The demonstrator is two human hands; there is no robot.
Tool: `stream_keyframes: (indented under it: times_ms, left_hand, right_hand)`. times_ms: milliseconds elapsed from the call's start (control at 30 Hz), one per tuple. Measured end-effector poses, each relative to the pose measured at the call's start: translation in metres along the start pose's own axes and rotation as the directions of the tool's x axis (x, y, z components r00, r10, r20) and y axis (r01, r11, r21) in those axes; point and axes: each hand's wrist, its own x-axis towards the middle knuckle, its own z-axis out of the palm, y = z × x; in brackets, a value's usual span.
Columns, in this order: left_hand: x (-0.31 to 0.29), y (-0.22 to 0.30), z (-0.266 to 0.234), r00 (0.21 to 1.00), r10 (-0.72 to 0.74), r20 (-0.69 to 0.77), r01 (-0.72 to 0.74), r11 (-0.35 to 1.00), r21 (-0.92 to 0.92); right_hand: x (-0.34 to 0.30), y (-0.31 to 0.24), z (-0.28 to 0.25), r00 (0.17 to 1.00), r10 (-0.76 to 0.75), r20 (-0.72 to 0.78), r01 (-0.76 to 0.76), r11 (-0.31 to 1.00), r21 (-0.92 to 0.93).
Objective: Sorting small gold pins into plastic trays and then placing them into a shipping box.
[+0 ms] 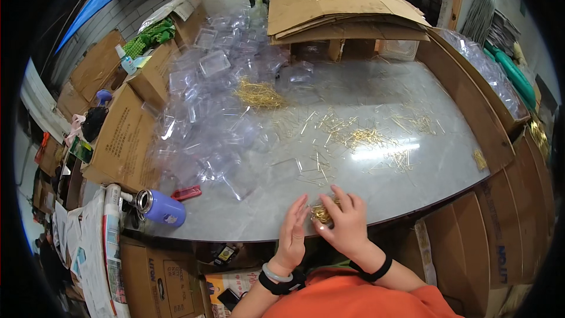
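Note:
At the table's near edge, my right hand (346,224) curls over a small bundle of gold wire pins (321,214), its thumb and fingers around it. My left hand (291,232) stands on edge just left of the bundle, fingers stretched out together, palm toward it; whether the fingertips touch the pins I cannot tell. Beyond my hands, loose gold pins (365,137) lie scattered over the grey table (253,224), some in a thick patch and some singly. Farther left, a denser heap of gold pins (259,94) rests against the clear plastic boxes.
Clear plastic boxes (215,65) pile over the table's left side. A purple bottle (160,208) lies open at the near left, beside a red tool (186,193). Stacked cardboard sheets (347,12) bear more pins at the back. Cardboard strips (471,100) wall the right edge.

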Motion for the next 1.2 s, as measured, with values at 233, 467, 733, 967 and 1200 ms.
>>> stream_keyframes:
  times_ms: [233, 467, 733, 967, 1200]
  left_hand:
    - [-0.010, -0.010, -0.016, 0.998, -0.039, -0.040, 0.048, 0.973, 0.227]
    - [-0.004, -0.004, -0.011, 0.999, 0.049, -0.016, -0.033, 0.846, 0.533]
    - [-0.005, 0.003, 0.008, 0.985, 0.124, 0.124, -0.175, 0.663, 0.728]
    - [-0.002, 0.003, 0.023, 0.981, 0.092, 0.169, -0.190, 0.602, 0.776]
    - [0.011, 0.002, 0.024, 0.995, 0.033, 0.096, -0.098, 0.560, 0.822]
  right_hand:
    - [0.007, 0.019, -0.016, 1.000, 0.024, -0.012, -0.026, 0.990, -0.138]
    - [0.000, 0.011, -0.022, 0.996, 0.091, 0.001, -0.089, 0.975, -0.203]
    - [0.003, 0.009, -0.031, 0.979, 0.142, 0.145, -0.136, 0.989, -0.056]
    - [0.029, 0.078, -0.036, 0.997, 0.068, -0.032, -0.059, 0.971, 0.231]
    - [0.005, 0.054, -0.037, 0.975, 0.221, -0.016, -0.212, 0.953, 0.216]
